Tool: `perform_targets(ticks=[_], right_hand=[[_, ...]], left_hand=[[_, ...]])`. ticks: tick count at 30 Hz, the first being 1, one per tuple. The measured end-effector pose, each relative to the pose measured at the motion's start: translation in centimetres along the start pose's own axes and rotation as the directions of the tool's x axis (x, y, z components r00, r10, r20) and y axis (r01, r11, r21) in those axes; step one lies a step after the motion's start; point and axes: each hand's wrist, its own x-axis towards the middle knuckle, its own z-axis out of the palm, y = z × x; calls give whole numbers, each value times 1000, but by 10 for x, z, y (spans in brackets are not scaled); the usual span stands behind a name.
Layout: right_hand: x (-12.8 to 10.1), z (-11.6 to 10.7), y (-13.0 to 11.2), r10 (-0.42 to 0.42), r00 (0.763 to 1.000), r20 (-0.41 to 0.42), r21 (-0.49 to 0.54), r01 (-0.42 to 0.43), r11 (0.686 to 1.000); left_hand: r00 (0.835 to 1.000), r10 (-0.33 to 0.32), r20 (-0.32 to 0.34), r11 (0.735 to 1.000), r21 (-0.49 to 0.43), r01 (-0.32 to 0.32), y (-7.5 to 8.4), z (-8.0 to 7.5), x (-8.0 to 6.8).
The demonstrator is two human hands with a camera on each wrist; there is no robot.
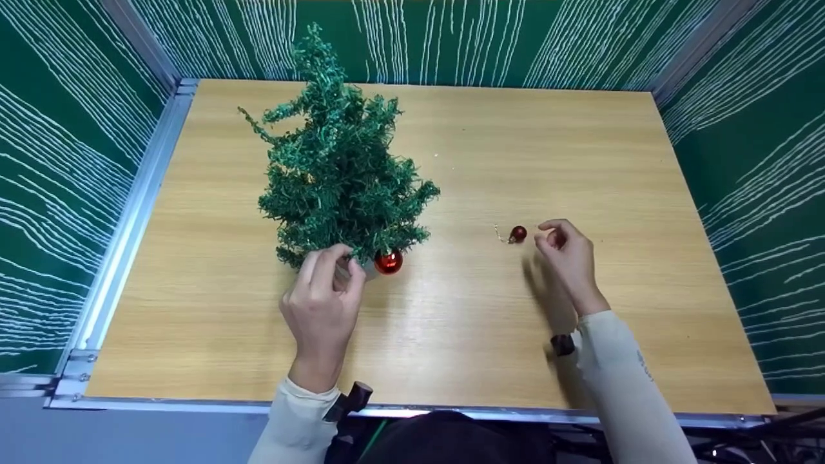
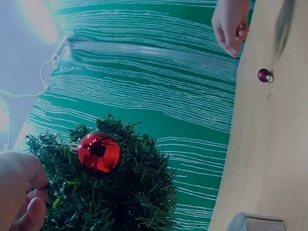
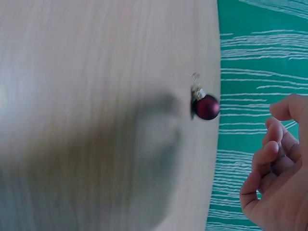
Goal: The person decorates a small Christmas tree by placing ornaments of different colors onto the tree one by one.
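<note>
A small dark-red bauble (image 1: pixel 518 233) with a thin wire hook is lying on the wooden table (image 1: pixel 580 142), right of centre, well apart from the miniature green Christmas tree (image 1: pixel 338 167) that is standing on the table's left half. The person's right hand (image 1: pixel 567 258) is hovering just beside the bauble, on its right, not touching it; the fingers are loosely curled with thumb and forefinger a little apart, holding nothing. In the right wrist view the same bauble (image 3: pixel 206 106) is resting on the wood with its silver cap and hook pointing away from the fingertips (image 3: pixel 284 108).

A larger, glossy red bauble (image 1: pixel 388 261) is hanging at the tree's lower right edge, close above the table. The left hand (image 1: pixel 322 303) is reaching in at the foot of the tree, just left of this glossy bauble, its fingers curled into the lowest branches and appearing to pinch a sprig; what lies under the fingers is hidden. The left wrist view is showing the glossy ornament (image 2: pixel 98 152) set among the needles, with the fingers (image 2: pixel 26 202) touching the greenery beside it.

Green panels with white streaks (image 1: pixel 77 161) are enclosing the table on three sides, and an aluminium frame (image 1: pixel 129 219) is running along its left edge.
</note>
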Motion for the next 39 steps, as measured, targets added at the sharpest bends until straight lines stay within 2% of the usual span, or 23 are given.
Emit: perform_targets(ticks=[6,16,21,26,31,39], right_hand=[[10,2,12,12,996,86,-43,-8,999],[25,15,19,49,987,151,-60,-40,997],[28,19,21,23,982,185,-71,-10,997],[29,19,20,-12,975,222,-12,15,1000],[29,20,23,16,970,244,73,-35,997],[30,22,28,36,962,269,61,-54,997]], left_hand=[[1000,-18,9,1000,-22,18,-3,-2,0],[998,-60,33,993,-102,63,-8,-5,7],[996,-76,38,989,-124,80,-11,-6,9],[996,-86,33,987,-131,90,-14,-8,10],[996,-83,32,987,-132,86,-16,-8,11],[996,-82,38,988,-127,87,-17,-10,10]])
